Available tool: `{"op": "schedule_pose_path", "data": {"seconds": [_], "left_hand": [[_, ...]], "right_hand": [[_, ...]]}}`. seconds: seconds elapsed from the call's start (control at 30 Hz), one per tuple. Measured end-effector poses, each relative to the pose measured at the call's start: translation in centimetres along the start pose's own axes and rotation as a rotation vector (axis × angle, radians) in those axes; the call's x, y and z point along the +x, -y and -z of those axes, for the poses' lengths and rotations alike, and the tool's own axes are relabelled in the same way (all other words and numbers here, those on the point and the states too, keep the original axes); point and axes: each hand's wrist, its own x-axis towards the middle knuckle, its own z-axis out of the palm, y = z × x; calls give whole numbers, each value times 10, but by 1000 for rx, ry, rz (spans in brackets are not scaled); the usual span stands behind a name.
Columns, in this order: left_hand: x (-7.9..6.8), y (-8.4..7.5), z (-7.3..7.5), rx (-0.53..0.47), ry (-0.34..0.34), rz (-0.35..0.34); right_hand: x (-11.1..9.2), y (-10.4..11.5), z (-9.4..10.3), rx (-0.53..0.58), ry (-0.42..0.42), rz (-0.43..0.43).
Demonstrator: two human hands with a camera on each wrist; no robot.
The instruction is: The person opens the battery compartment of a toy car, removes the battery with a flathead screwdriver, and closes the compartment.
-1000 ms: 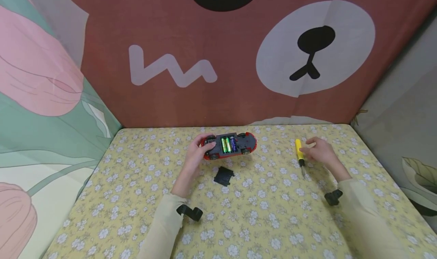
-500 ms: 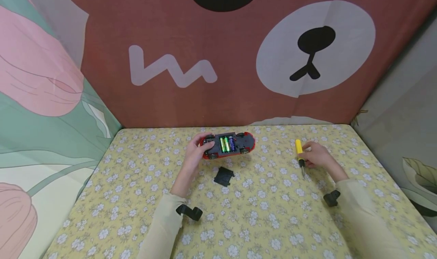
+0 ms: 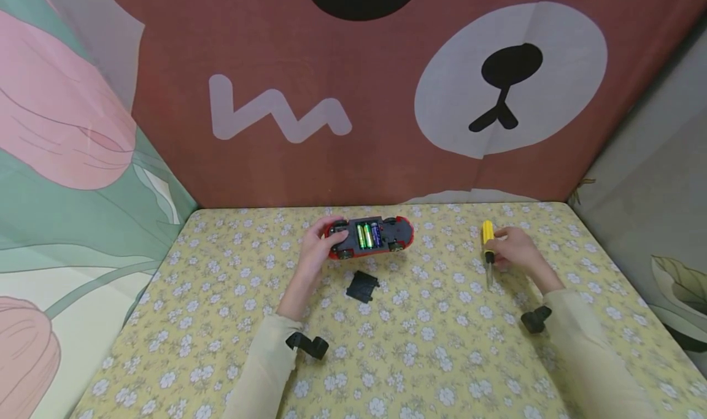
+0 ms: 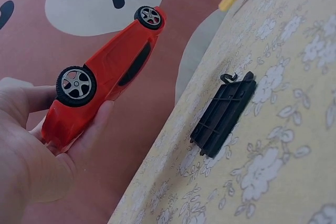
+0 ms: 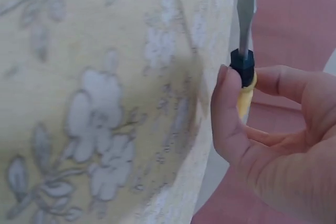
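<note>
My left hand (image 3: 315,247) grips one end of a red toy car (image 4: 105,82), which is turned so its dark underside faces up in the head view. Several batteries (image 3: 369,235), green and blue, sit in the uncovered compartment in that underside. On the table just below the car lies a black battery cover (image 3: 362,286); its ribbed face shows in the left wrist view. Over at the right, my right hand (image 3: 515,247) pinches a yellow-handled flathead screwdriver (image 5: 244,30) between thumb and fingers near the black collar. The blade points toward the near side of the table.
A yellow floral cloth covers the table (image 3: 420,345). Behind its far edge rises a reddish-brown fabric wall (image 3: 381,161) with a printed bear face. Patterned fabric hangs at both sides. A black camera mount (image 3: 307,344) is strapped on the left wrist.
My right fingers have closed on the screwdriver, which has shifted slightly right and now seems raised off the cloth. The toy car and battery cover have stayed nearly in place.
</note>
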Motion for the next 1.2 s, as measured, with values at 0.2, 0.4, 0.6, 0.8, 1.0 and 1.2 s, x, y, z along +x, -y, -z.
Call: {"op": "schedule_pose_path", "data": {"seconds": [0.2,0.4,0.6,0.8,1.0,1.2], "left_hand": [[0,1,-1,-2,-8,15],[0,2,-2,14,-10,32],[0,3,-4,25,8,24],[1,4,-4,16,21,38],[1,4,-4,18,31,53],[1,5,-6,20,35,52]], "right_hand": [[-4,11,5,112,-108,6],[-10,26,5,265,-226,68],[-14,47,4,409,-301,130],[-22,65,-1,503,-327,221],[-29,83,-8,672,-334,313],[-31,97,-15,826,-360,389]]}}
